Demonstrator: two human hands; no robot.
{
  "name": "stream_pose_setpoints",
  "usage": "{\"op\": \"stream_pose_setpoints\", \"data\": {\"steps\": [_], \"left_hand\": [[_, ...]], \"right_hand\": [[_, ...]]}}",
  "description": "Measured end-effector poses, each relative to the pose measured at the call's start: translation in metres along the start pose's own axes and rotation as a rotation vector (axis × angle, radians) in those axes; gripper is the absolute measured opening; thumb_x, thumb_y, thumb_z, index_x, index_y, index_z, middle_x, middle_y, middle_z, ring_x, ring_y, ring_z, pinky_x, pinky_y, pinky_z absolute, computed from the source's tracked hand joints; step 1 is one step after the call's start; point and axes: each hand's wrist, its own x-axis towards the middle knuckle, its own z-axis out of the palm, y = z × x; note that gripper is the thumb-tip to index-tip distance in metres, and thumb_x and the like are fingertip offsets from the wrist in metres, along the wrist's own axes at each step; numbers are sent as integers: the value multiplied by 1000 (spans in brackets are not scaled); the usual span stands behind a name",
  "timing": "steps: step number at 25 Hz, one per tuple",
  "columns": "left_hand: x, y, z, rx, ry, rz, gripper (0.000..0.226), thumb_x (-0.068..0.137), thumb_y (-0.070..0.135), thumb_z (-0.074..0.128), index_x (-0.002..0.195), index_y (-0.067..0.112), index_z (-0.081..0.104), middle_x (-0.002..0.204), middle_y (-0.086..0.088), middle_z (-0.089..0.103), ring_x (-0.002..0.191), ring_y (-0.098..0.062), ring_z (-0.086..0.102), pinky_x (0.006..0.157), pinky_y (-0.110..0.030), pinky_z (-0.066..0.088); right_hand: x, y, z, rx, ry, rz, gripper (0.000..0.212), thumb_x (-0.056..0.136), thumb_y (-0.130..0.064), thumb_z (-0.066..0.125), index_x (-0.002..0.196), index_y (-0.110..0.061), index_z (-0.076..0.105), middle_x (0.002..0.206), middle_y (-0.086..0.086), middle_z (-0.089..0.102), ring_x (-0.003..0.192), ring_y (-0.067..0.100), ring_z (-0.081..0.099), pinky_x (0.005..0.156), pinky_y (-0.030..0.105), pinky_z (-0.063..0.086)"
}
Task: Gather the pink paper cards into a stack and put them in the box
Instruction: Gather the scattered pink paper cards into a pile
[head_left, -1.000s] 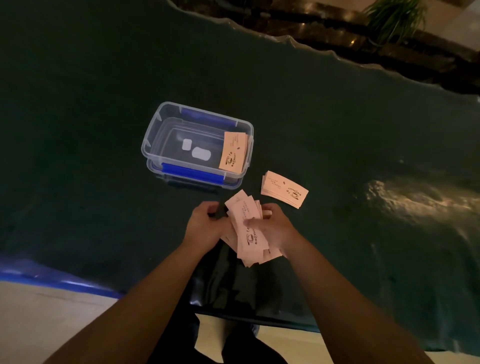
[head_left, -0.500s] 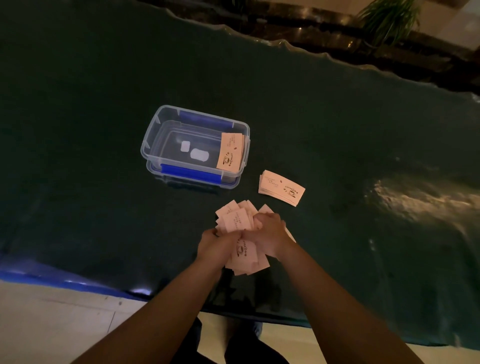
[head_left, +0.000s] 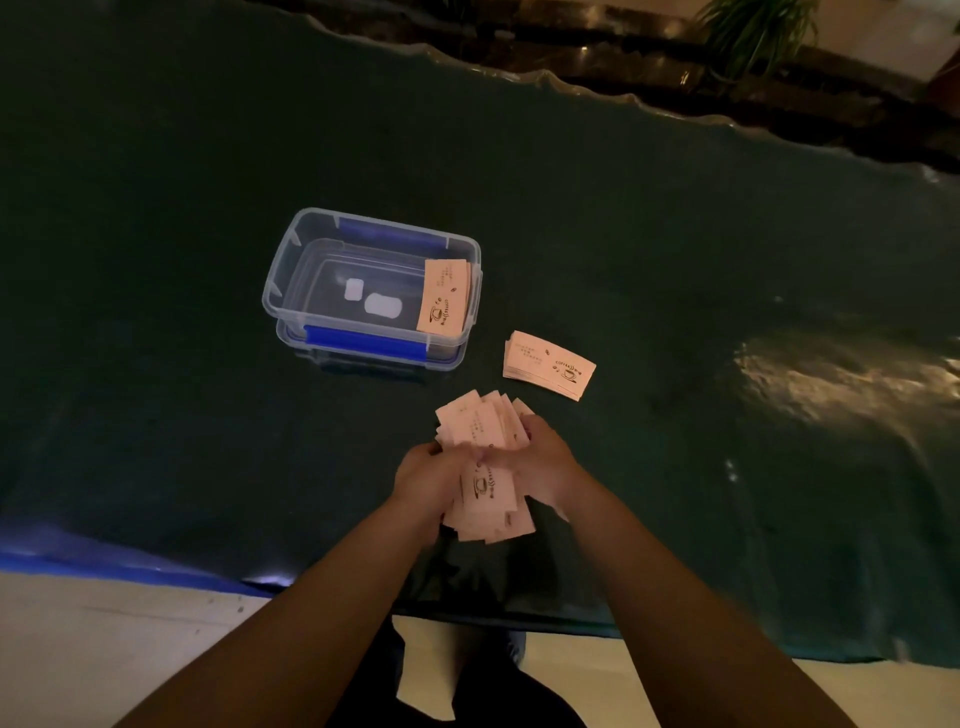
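Observation:
A loose, fanned bunch of pink paper cards (head_left: 485, 457) with a coffee-cup print is squeezed between both hands over the dark green table. My left hand (head_left: 428, 475) presses its left side, my right hand (head_left: 545, 460) its right side; the card ends stick out above and below the fingers. A neat pile of pink cards (head_left: 548, 365) lies on the cloth to the right of the box. The clear plastic box (head_left: 291, 270) with blue clips stands further back, with pink cards (head_left: 444, 297) leaning against its right inner wall.
The dark green cloth (head_left: 156, 312) covers the table, its near edge just below my hands. A shiny wrinkled patch (head_left: 831, 374) lies at the right. Dark ledge and a potted plant (head_left: 748, 31) behind the table's far edge. Pale floor below.
My two hands have closed in on the card bunch from both sides, and the fanned cards have been pushed closer together. The pile on the cloth and the box have not moved.

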Motion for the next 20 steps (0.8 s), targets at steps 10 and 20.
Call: {"op": "stream_pose_setpoints", "data": {"steps": [10, 20], "left_hand": [[5, -2, 28, 0, -47, 38, 40, 95, 21, 70, 135, 26, 63, 121, -2, 72, 103, -24, 71, 87, -48, 61], [12, 2, 58, 213, 87, 56, 37, 98, 31, 64, 135, 30, 59, 108, 1, 65, 91, -18, 66, 88, -44, 60]], "right_hand": [[2, 15, -18, 40, 3, 10, 82, 76, -49, 87, 143, -22, 49, 129, 0, 66, 111, 19, 66, 94, 44, 58], [14, 16, -33, -30, 28, 131, 90, 73, -51, 85, 146, -22, 40, 130, 3, 60, 99, 17, 64, 72, 35, 54]]}}
